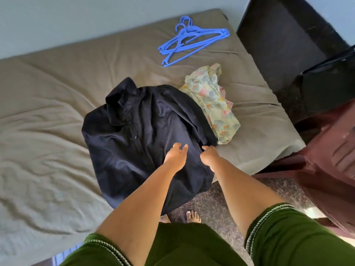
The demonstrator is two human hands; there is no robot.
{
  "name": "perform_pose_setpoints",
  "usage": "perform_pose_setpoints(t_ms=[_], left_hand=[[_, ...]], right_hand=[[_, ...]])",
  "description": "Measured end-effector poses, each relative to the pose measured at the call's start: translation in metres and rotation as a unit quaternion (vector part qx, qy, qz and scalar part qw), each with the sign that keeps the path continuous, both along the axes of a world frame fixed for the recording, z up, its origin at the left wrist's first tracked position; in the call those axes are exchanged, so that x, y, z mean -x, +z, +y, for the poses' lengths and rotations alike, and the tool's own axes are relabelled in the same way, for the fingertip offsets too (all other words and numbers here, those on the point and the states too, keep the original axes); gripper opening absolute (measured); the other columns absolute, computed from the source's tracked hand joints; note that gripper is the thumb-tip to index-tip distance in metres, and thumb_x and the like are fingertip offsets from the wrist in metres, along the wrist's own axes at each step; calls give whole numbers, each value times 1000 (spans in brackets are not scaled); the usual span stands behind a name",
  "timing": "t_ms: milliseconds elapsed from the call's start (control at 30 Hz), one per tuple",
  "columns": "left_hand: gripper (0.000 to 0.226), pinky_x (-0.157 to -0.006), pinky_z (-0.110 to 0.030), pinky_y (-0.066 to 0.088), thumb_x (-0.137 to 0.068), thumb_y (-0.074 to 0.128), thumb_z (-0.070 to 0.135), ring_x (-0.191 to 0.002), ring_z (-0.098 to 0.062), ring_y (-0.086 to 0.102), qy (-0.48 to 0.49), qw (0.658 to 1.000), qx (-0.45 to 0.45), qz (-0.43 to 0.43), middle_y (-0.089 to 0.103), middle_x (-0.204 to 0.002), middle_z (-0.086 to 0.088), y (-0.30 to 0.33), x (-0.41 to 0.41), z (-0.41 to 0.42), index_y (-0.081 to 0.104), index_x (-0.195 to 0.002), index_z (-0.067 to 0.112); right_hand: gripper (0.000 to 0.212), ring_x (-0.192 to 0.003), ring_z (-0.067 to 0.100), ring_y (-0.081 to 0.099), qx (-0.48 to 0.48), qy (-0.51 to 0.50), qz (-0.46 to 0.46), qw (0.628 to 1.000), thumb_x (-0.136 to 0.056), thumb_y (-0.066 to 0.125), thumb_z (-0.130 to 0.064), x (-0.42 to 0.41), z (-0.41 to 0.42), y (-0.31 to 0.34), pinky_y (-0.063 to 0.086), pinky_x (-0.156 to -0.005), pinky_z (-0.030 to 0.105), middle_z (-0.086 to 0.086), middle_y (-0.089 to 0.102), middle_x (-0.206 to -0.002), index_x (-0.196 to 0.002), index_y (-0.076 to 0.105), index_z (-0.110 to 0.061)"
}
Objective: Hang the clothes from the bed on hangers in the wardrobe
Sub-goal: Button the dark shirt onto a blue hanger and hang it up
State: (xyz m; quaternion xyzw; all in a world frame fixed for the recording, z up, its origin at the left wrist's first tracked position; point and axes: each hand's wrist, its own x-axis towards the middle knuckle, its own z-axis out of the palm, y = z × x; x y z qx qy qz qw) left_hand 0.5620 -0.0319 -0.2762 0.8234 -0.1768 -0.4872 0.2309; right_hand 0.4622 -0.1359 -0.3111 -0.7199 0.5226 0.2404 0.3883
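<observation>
Both hands, left hand (175, 156) loosely spread, right hand (209, 156) pinching the dark navy button-up shirt (138, 135), start on unhung clothes; blue plastic hangers (192, 40) beyond it lie unused.

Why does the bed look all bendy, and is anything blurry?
Head view: the wide lens curves the bed edges; daylight is soft, with a sheen on the black shirt; the hangers are sharp, the left hand and right hand slightly soft.

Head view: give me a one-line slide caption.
Both hands on a black shirt spread on the bed, right hand pinching its edge, beside a floral garment and blue hangers.
</observation>
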Motion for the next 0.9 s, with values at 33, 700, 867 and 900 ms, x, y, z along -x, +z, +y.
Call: perform_pose_setpoints(t_ms=[33, 700, 867, 900], left_hand=[[49, -94, -35, 41, -103, 34, 44, -123, -25, 50, 0, 1000, 0, 2, 50, -138, -2, -5, 0, -2, 33, -145, 19], [36, -80, -37, 51, -104, 42, 21, -110, -33, 61, 350, 874, 195, 277, 61, -123, -13, 129, -47, -13, 45, -140, 17], [36, -99, -59, 40, -105, 36, 14, -126, -34, 52, 379, 799, 260, 388, 53, -138, -14, 159, -72, 10, 42, -139, 25], [38, -96, -57, 42, -105, 36, 14, -125, -34, 52, 391, 788, 264, 395, 53, -139, -14, 159, -76, 11, 40, -141, 24]], right_hand=[[49, -138, 28, 36, -19, -69, -34, 997, -98, 37, -6, 0, 1, -2, 32, -110, 32, 11, 33, -153, -147, 35, -10], [39, -106, 19, 55, 21, -290, -363, 885, -86, 67, -14, -60, -21, 204, 42, -90, 31, 4, 57, -125, -122, 52, -17], [104, -140, 24, 28, -192, -284, -276, 898, -75, 78, -46, -31, 30, 195, 30, -102, 33, 3, 25, -155, -153, 14, -18], [106, -142, 23, 26, -210, -272, -270, 899, -76, 79, -43, -33, 41, 190, 28, -102, 32, 3, 22, -157, -154, 11, -18]])
